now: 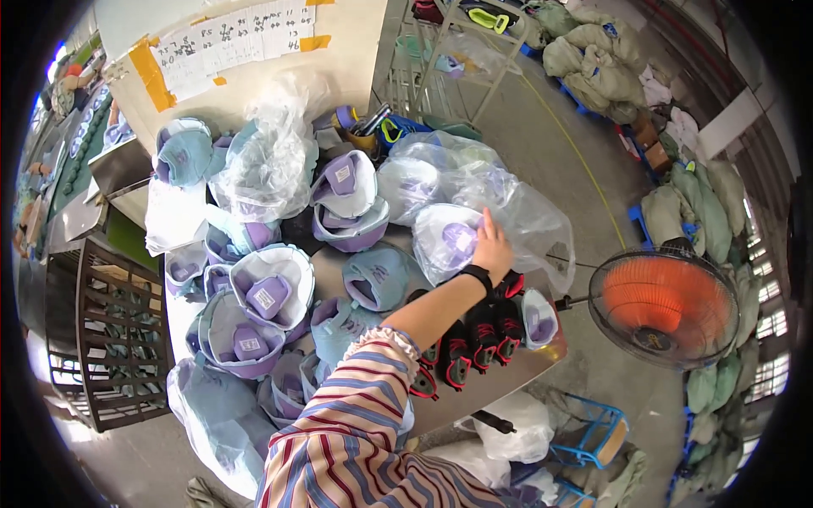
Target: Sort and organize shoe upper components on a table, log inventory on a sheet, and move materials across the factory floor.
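Note:
My left hand [494, 252], with a dark band at the wrist, reaches across from a striped sleeve to the far right of the table. Its fingers bend over the right edge of a white-lined, purple shoe upper [439, 243]; the thumb is hidden. Clear plastic bags [529, 216] lie just beyond it. Close by the wrist stand several black shoes [483, 343] with red laces and trim. A pale purple-and-white upper [537, 318] sits at their right end. My right hand does not show.
Stacks of pale blue and purple uppers [258, 292] crowd the left of the table [500, 379]. A board [246, 55] with taped paper rises behind. An orange fan [665, 305] stands to the right. A brown crate [118, 339] is at the left, a metal rack [449, 63] behind.

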Demonstrator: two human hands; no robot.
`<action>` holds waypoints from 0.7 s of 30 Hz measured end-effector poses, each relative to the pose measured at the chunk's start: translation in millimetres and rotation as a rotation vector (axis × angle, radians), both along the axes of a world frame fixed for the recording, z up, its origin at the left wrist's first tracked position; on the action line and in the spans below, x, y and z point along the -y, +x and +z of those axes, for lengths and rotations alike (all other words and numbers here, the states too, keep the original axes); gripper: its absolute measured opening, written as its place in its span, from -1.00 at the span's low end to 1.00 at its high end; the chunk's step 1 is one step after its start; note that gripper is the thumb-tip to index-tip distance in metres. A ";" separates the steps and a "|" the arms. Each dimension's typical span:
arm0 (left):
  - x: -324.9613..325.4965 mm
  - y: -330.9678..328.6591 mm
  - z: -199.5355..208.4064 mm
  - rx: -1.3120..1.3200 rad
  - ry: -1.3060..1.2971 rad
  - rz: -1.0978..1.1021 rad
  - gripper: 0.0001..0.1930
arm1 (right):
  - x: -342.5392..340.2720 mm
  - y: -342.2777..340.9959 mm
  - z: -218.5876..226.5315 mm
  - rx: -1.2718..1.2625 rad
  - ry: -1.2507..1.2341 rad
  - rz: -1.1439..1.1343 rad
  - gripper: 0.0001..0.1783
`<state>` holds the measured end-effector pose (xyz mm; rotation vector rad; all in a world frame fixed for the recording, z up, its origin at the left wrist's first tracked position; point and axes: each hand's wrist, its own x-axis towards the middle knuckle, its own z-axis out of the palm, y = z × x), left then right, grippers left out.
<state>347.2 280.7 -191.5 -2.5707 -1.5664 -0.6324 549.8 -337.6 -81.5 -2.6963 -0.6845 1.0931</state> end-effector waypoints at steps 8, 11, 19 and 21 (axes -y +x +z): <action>3.4 -38.7 44.6 0.170 -0.218 -0.095 -0.13 | -5.8 -27.1 9.5 0.146 0.022 0.207 -0.69; -21.6 -79.3 37.8 0.291 -0.373 -0.009 -0.08 | -8.6 -25.1 4.0 0.223 0.027 0.330 -0.72; -23.6 -218.1 92.5 0.735 -0.118 -0.097 -0.61 | -43.3 -7.5 -12.7 -0.063 -0.022 0.440 -0.70; 26.6 -224.0 134.9 0.637 -0.243 -0.157 -0.69 | -38.8 16.9 -28.3 -0.029 -0.154 0.594 -0.68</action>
